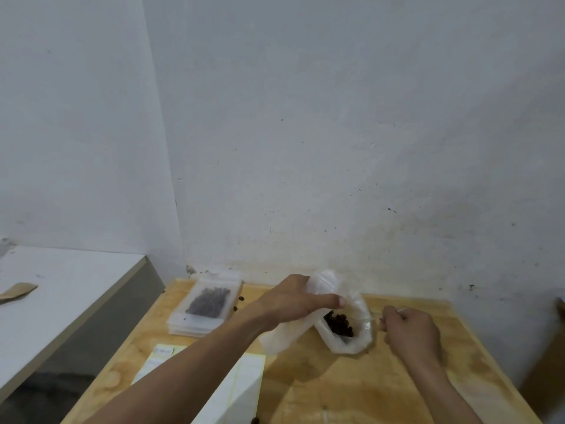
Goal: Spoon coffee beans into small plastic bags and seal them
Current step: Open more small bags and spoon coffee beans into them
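Wooden table (pixel 382 387) shoved into a corner, stained white wall (pixel 336 133) behind, grey-white counter (pixel 61 301) off to the left. L hand (pixel 293 301) grips the big plastic bag (pixel 345 325) w/ coffee beans (pixel 337 324); R hand (pixel 409 328) curled round a thin spoon handle (pixel 397 310). Filled small bags (pixel 204 304) stacked back-left.

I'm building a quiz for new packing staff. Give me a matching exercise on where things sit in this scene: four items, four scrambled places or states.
Items:
1. large clear bag
2. filled small bag
3. brown paper piece
4. right hand

Places or states:
A. on the white counter at the left
B. on top of a stack of pouches
C. held open by the left hand
D. fingers curled round a thin clear handle

Pairs: 1-C, 2-B, 3-A, 4-D
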The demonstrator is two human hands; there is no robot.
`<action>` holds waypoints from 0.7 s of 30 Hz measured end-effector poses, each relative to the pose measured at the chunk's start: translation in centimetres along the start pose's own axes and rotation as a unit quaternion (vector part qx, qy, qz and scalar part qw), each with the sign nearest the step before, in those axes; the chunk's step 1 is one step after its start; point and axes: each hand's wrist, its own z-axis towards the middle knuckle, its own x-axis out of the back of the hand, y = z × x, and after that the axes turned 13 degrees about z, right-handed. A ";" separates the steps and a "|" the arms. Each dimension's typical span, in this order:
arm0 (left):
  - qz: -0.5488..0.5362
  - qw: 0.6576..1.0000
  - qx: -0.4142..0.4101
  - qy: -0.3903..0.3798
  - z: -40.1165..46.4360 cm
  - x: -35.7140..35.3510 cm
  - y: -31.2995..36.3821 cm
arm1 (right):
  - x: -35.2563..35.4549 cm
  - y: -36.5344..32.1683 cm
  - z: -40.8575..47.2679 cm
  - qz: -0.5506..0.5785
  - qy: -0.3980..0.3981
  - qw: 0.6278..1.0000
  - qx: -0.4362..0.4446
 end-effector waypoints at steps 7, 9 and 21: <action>0.036 0.998 0.047 0.035 -0.3 1.1 -2.2 | 0.4 0.7 1.0 0.139 -0.001 0.988 -0.060; 0.076 0.994 0.057 0.048 -0.6 1.6 -2.7 | 0.8 0.0 1.3 0.148 -0.002 0.988 -0.047; 0.140 0.987 -0.033 0.076 -1.8 2.6 -4.3 | 1.4 -7.0 1.3 0.201 -0.045 0.979 -0.005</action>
